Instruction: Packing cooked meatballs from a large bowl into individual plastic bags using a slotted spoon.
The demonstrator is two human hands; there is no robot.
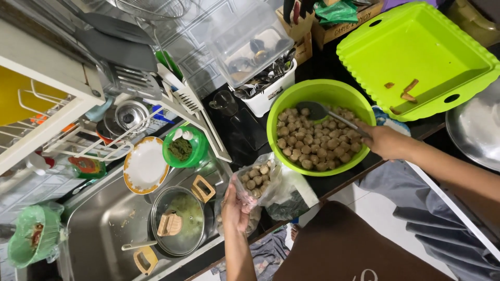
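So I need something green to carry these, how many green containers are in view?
4: the bowl of meatballs at centre, the tray upper right, a small tub by the dish rack, and a basket lower left. Others may be hidden.

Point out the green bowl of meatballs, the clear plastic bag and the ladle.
green bowl (291, 96), head view, on its bare inner wall at upper left.
clear plastic bag (284, 187), head view, on its loose lower side.
ladle (314, 110), head view, on its dark scoop.
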